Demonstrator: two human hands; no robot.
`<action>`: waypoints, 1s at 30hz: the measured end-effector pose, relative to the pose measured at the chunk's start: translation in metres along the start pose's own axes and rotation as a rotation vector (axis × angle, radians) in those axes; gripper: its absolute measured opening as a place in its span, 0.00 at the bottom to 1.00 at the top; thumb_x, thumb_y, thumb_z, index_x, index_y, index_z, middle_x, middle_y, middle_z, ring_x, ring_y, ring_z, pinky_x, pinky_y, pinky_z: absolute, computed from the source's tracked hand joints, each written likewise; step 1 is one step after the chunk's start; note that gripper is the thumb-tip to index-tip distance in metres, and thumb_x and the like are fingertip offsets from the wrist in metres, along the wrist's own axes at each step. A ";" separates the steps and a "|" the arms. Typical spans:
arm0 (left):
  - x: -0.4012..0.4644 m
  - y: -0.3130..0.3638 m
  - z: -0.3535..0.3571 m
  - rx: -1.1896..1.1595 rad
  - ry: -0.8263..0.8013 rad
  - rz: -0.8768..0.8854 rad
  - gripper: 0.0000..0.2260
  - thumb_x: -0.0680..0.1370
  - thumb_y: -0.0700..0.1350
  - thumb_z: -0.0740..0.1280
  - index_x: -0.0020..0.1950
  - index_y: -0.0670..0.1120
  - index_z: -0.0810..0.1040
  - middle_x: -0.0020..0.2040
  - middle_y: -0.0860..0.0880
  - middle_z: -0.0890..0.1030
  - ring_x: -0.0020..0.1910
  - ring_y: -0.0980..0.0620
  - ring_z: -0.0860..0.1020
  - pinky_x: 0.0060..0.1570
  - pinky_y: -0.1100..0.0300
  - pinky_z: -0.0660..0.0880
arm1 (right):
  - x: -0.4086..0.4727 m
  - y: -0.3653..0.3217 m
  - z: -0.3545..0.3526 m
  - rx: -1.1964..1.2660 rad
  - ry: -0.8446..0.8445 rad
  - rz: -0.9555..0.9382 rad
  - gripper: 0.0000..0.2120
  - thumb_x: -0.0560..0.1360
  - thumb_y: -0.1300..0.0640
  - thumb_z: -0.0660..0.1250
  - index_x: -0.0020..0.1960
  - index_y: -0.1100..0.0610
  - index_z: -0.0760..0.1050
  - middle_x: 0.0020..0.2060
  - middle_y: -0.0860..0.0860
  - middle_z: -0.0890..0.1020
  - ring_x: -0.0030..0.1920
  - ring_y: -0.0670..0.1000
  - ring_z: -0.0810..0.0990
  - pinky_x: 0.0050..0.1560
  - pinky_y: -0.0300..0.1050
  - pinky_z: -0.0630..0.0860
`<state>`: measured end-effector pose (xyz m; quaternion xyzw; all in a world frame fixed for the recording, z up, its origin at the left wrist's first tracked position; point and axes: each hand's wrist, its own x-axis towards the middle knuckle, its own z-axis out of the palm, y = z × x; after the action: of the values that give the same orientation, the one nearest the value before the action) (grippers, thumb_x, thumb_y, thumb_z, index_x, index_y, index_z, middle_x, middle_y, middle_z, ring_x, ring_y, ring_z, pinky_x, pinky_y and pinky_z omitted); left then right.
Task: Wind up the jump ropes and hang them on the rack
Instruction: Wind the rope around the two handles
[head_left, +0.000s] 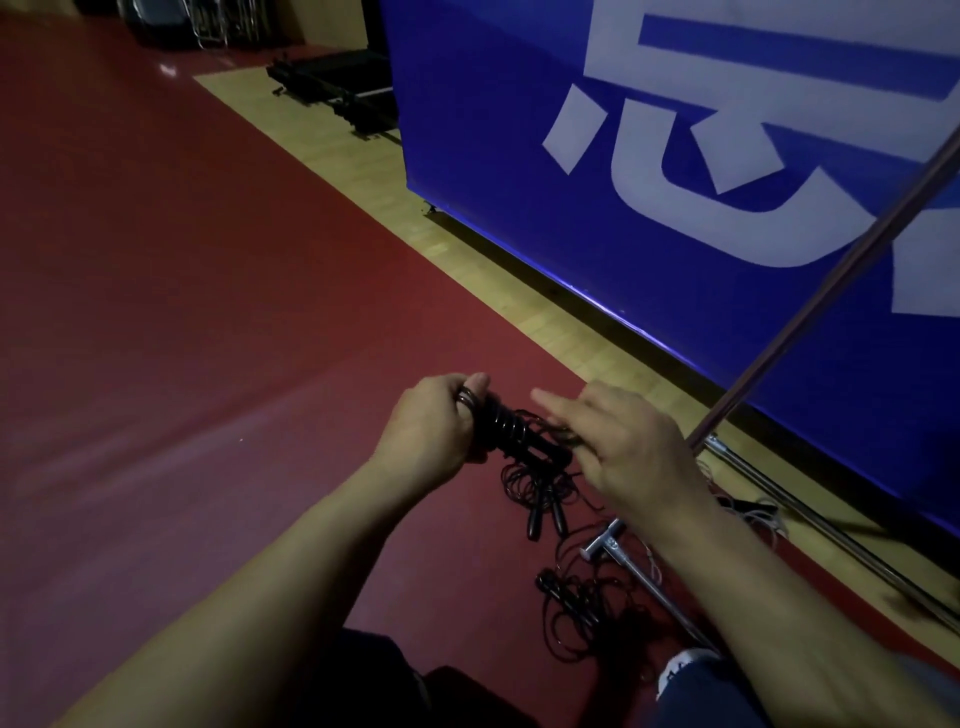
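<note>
- Dark red floor (182, 312) fills the left side under dim light.
- A strip of pale wood flooring (395, 208) runs diagonally beside it.
- A blue banner (519, 130) with large white characters stands along the strip.
- Black equipment (337, 88) lies far back.

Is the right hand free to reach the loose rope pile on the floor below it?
Probably not yet: the right hand is pinching cord at the handles the left hand grips; the rope pile itself lies unobstructed below.

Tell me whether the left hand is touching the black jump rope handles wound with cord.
Touching. The head view shows the left hand gripping the end of the black handles, thumb over the coils.
</note>
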<state>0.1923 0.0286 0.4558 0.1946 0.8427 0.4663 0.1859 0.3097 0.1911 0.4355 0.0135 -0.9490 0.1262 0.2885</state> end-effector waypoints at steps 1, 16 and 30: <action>0.001 0.000 0.003 -0.192 0.048 -0.071 0.17 0.84 0.51 0.58 0.48 0.41 0.80 0.42 0.41 0.83 0.34 0.47 0.84 0.39 0.49 0.83 | -0.001 -0.007 0.001 -0.039 -0.020 0.007 0.27 0.65 0.69 0.75 0.63 0.57 0.79 0.37 0.49 0.77 0.32 0.48 0.73 0.26 0.42 0.72; -0.003 0.019 0.007 -1.097 0.275 -0.333 0.13 0.84 0.46 0.59 0.46 0.39 0.74 0.46 0.43 0.78 0.40 0.46 0.82 0.39 0.51 0.83 | -0.001 -0.058 0.037 1.372 -0.442 1.345 0.17 0.82 0.44 0.56 0.48 0.57 0.71 0.25 0.48 0.64 0.21 0.47 0.60 0.25 0.41 0.66; 0.012 0.020 -0.006 -1.282 0.365 -0.424 0.06 0.84 0.41 0.59 0.49 0.43 0.72 0.46 0.44 0.78 0.39 0.48 0.81 0.34 0.50 0.83 | -0.003 -0.047 0.024 0.770 -0.253 0.835 0.12 0.78 0.46 0.64 0.55 0.48 0.83 0.53 0.42 0.80 0.52 0.48 0.82 0.56 0.43 0.77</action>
<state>0.1819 0.0402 0.4744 -0.2036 0.4390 0.8504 0.2066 0.3038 0.1392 0.4254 -0.2432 -0.7867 0.5626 0.0732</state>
